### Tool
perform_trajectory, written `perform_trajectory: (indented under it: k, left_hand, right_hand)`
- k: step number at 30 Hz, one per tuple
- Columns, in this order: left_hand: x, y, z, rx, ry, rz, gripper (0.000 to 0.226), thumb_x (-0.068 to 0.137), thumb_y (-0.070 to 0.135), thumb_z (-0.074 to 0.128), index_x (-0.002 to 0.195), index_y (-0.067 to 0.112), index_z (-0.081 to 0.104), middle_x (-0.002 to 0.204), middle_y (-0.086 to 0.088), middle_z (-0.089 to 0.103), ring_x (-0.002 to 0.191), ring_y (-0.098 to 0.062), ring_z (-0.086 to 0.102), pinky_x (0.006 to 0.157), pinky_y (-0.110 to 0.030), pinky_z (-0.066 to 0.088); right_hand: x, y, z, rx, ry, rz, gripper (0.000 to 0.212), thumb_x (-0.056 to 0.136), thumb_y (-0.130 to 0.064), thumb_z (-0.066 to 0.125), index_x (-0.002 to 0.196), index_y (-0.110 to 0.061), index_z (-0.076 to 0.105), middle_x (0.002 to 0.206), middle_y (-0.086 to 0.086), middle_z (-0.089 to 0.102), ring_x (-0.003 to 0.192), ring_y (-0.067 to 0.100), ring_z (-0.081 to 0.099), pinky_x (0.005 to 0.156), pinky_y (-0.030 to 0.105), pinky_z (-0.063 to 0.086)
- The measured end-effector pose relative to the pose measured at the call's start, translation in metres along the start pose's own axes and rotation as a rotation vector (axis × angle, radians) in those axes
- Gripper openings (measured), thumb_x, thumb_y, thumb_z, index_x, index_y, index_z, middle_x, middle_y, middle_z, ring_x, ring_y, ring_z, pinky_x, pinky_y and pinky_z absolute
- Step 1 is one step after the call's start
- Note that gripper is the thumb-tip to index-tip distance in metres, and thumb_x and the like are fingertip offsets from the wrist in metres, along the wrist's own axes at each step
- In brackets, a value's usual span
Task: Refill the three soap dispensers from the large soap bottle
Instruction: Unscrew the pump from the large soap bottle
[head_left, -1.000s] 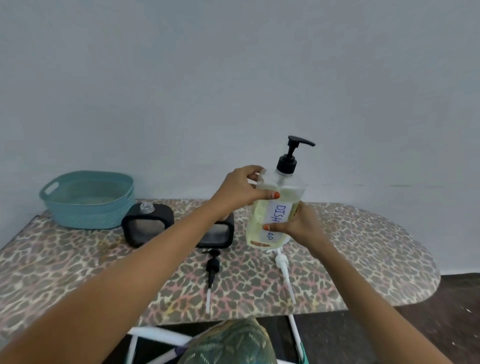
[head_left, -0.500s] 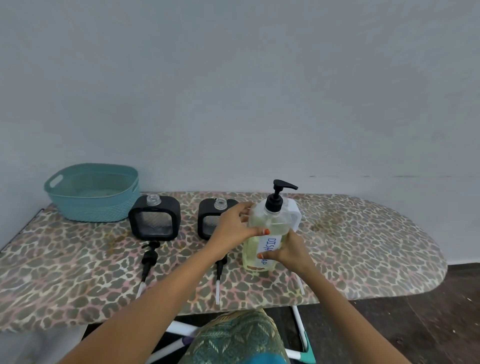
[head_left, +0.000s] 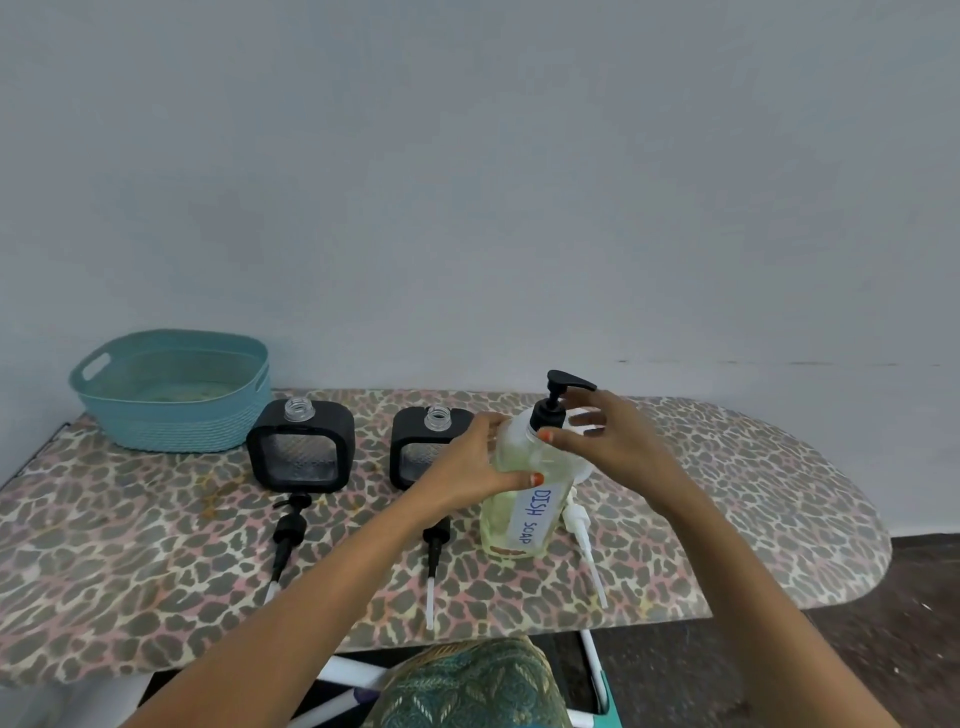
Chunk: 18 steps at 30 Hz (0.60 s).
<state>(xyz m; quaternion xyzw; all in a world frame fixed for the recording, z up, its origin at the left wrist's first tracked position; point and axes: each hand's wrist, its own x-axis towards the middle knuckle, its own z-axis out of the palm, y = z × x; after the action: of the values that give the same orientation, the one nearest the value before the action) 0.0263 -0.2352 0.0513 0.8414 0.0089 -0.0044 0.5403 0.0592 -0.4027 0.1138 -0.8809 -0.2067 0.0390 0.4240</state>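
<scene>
Status: refilling has not started as far as can be seen. The large soap bottle (head_left: 524, 493) stands upright on the ironing board (head_left: 727, 493), its label reading DISH SOAP, about full of pale yellow liquid, with its pump head (head_left: 556, 400) screwed in place. To the left of the bottle, partly behind your forearm, stands the nearer black dispenser (head_left: 421, 447). Further left of the bottle stands the farther black dispenser (head_left: 301, 447). Both have bare, open necks, and I cannot read a soap level through their windows. The nearer black pump (head_left: 435, 545) lies just left of the bottle's base, the farther black pump (head_left: 288, 530) lies well to its left, and a white pump (head_left: 582, 530) lies just beside the bottle on its right. The third dispenser cannot be identified; it may be hidden behind the bottle. A teal basket (head_left: 171, 389) sits far to the left of the bottle, against the wall. Judged from this, the dispensers are opened and ready; what remains is to open the bottle, pour three times and refit the pumps. Your left hand (head_left: 478, 457) grips the bottle at its shoulder, fingers wrapped round the far side, thumb across the front, steadying it. Your right hand (head_left: 608, 441) is at the pump head with the thumb against the collar and the fingers spread loosely behind the stem; they are blurred, so I cannot tell whether they have closed on it.
</scene>
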Motion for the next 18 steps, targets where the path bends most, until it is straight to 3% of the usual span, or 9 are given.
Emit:
perform_trajectory:
  k: [2, 4, 6, 10, 13, 16, 18]
  left_hand:
    - [0.0, 0.002, 0.001, -0.022, -0.001, 0.006, 0.081, 0.068, 0.032, 0.079, 0.132, 0.02, 0.031, 0.125, 0.004, 0.052, 0.117, -0.012, 0.051, 0.1, -0.035, 0.043]
    - [0.0, 0.005, 0.002, -0.028, 0.012, 0.023, 0.081, 0.068, 0.031, 0.079, 0.133, 0.024, 0.032, 0.119, 0.008, 0.051, 0.112, -0.009, 0.05, 0.097, -0.03, 0.043]
    - [0.002, 0.006, 0.004, -0.017, 0.029, 0.046, 0.079, 0.067, 0.033, 0.079, 0.133, 0.026, 0.035, 0.124, 0.007, 0.051, 0.112, -0.009, 0.049, 0.095, -0.027, 0.043]
    - [0.005, 0.003, 0.007, -0.013, 0.054, 0.054, 0.074, 0.067, 0.035, 0.079, 0.129, 0.027, 0.04, 0.127, 0.004, 0.054, 0.113, -0.01, 0.05, 0.094, -0.026, 0.043]
    - [0.007, 0.0, 0.005, 0.018, 0.06, 0.061, 0.075, 0.064, 0.037, 0.08, 0.128, 0.029, 0.043, 0.124, 0.003, 0.057, 0.115, -0.013, 0.053, 0.095, -0.032, 0.046]
    - [0.009, -0.001, 0.004, 0.037, 0.055, 0.06, 0.077, 0.062, 0.037, 0.081, 0.129, 0.029, 0.044, 0.125, 0.001, 0.058, 0.116, -0.015, 0.053, 0.096, -0.036, 0.047]
    - [0.011, -0.001, 0.004, 0.041, 0.054, 0.057, 0.081, 0.061, 0.037, 0.082, 0.131, 0.027, 0.043, 0.126, 0.0, 0.057, 0.117, -0.015, 0.053, 0.097, -0.035, 0.047]
  right_hand:
    - [0.004, -0.011, 0.003, -0.047, 0.073, -0.049, 0.042, 0.078, -0.028, 0.072, 0.117, -0.021, 0.058, 0.1, -0.007, 0.062, 0.08, 0.005, 0.056, 0.067, 0.005, 0.041]
    - [0.007, -0.016, 0.008, -0.063, 0.11, -0.055, 0.036, 0.078, -0.029, 0.072, 0.11, -0.018, 0.063, 0.091, -0.005, 0.063, 0.068, 0.005, 0.053, 0.061, 0.006, 0.04]
    - [0.009, -0.013, 0.015, -0.062, 0.138, -0.056, 0.031, 0.077, -0.027, 0.074, 0.103, -0.015, 0.065, 0.088, -0.002, 0.063, 0.065, 0.007, 0.052, 0.061, 0.008, 0.038]
    - [0.011, -0.007, 0.025, -0.109, 0.209, -0.107, 0.014, 0.077, -0.02, 0.073, 0.078, -0.012, 0.061, 0.074, -0.013, 0.054, 0.061, -0.007, 0.045, 0.059, 0.001, 0.036]
    - [0.013, -0.005, 0.023, -0.147, 0.152, -0.164, 0.015, 0.078, -0.019, 0.071, 0.077, -0.007, 0.064, 0.061, -0.012, 0.052, 0.055, -0.001, 0.051, 0.057, 0.005, 0.036]
    - [0.015, -0.001, 0.016, -0.148, 0.088, -0.2, 0.015, 0.078, -0.02, 0.072, 0.078, -0.006, 0.066, 0.068, -0.002, 0.059, 0.059, 0.002, 0.05, 0.058, 0.009, 0.038]
    - [0.016, 0.0, 0.013, -0.137, 0.058, -0.212, 0.014, 0.077, -0.019, 0.073, 0.079, -0.006, 0.068, 0.069, -0.004, 0.059, 0.059, 0.0, 0.051, 0.059, 0.008, 0.038]
